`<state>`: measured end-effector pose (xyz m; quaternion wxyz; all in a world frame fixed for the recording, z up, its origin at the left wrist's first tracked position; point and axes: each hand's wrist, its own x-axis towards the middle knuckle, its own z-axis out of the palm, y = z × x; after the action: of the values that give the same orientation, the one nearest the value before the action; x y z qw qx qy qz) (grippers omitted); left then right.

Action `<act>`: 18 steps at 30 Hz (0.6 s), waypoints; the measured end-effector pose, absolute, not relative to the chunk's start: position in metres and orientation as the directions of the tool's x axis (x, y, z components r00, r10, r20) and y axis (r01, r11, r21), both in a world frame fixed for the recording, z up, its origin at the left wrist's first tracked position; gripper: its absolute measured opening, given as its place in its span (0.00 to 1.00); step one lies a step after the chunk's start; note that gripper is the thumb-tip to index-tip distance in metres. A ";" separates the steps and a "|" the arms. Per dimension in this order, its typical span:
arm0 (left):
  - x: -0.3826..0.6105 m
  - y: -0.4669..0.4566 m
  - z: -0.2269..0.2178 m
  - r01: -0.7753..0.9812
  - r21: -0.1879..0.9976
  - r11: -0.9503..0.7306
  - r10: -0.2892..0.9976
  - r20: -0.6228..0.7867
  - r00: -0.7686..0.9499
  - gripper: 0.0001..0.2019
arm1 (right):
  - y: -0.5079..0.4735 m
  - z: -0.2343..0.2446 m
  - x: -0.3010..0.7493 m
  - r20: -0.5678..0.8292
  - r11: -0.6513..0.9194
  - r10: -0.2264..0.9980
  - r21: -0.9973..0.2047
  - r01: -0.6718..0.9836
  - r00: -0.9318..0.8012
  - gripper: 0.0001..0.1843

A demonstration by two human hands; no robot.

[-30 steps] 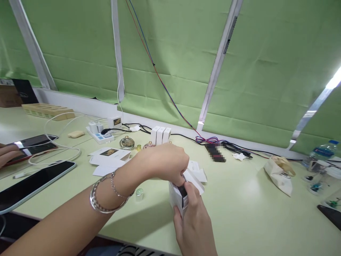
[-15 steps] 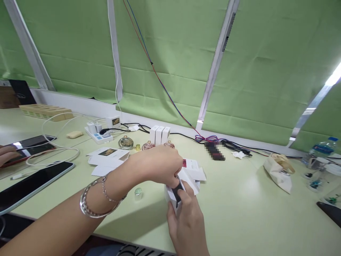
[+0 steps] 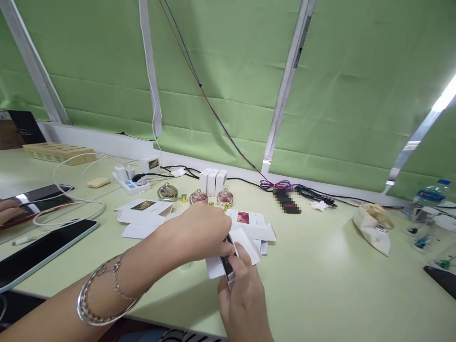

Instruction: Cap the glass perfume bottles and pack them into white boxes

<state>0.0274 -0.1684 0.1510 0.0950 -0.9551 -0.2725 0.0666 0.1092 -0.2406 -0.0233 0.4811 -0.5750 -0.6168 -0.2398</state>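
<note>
fingers [image 3: 220,245] of the left hand [image 3: 197,232], silver bangles [image 3: 93,297] on its wrist, are pinched tight at the open end of a small white cardboard box [image 3: 214,266], where a dark insert [image 3: 227,262] shows. the right hand [image 3: 242,299] is curled around the same box from below, thumb pressed on its front, holding it just above the pale green surface [image 3: 320,278] near the front edge. flat white printed cards [image 3: 142,209] lie just behind, with round glass bottles [image 3: 198,196] and three upright white boxes [image 3: 213,180] toward the back edge.
</note>
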 end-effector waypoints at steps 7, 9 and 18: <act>0.020 -0.159 0.153 0.372 -0.213 -0.903 0.402 -0.116 0.908 0.10 | -0.239 -0.029 0.102 0.873 0.243 0.475 -0.253 0.937 0.112 0.30; 0.021 -0.156 0.156 0.360 -0.175 -0.916 0.380 -0.093 0.920 0.10 | -0.240 -0.025 0.102 0.863 0.232 0.485 -0.284 0.930 0.143 0.31; 0.031 -0.146 0.156 0.259 0.031 -0.965 0.261 0.101 0.960 0.10 | -0.245 -0.010 0.118 0.876 0.229 0.434 -0.333 0.915 0.211 0.35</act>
<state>0.0311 -0.1459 0.1562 -0.0088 -0.9899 -0.1315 -0.0521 0.1183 -0.2447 -0.0095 0.5222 -0.5768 -0.5846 -0.2300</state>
